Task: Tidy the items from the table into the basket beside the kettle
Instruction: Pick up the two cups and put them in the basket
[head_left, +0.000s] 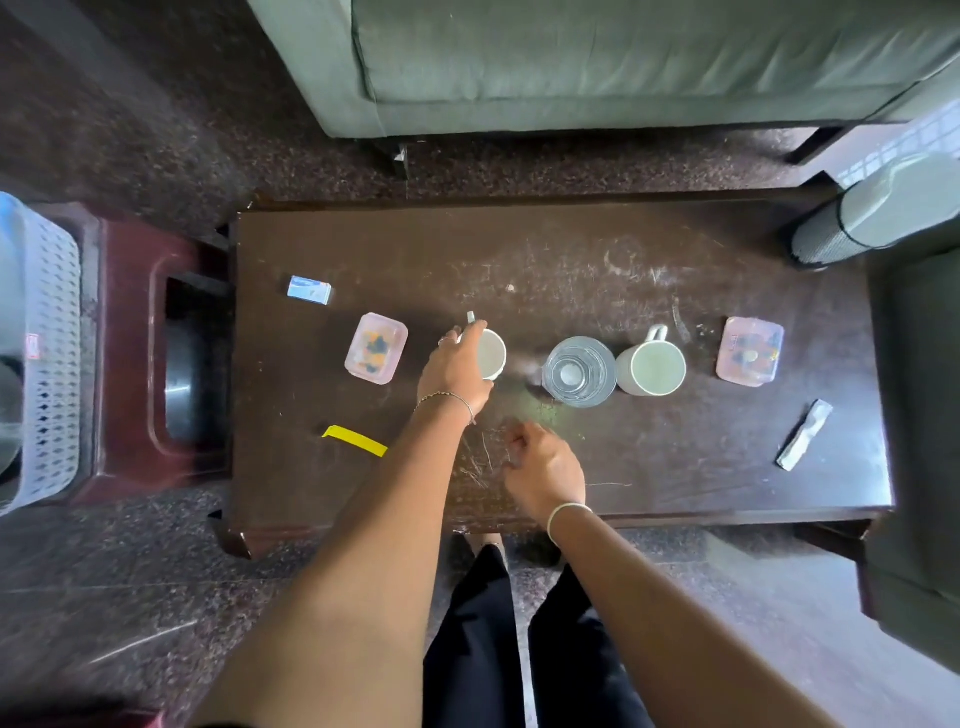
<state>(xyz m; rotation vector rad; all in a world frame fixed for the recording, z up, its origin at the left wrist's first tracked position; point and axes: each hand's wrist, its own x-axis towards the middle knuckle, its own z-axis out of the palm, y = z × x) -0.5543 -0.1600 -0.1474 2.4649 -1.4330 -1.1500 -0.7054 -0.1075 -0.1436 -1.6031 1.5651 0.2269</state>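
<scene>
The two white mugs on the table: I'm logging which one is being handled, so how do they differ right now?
The left mug is gripped at its rim by the left hand; the right mug stands untouched. The left mug stands apart from the glass, while the right mug sits right against it. The right mug looks larger in this view. Both are white, upright and seemingly empty.

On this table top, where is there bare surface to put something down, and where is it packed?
Bare: the far strip of the table toward the sofa, and the near edge between the right hand and the silver sachet. Crowded: the middle row, where glass and right mug sit almost touching.
</scene>
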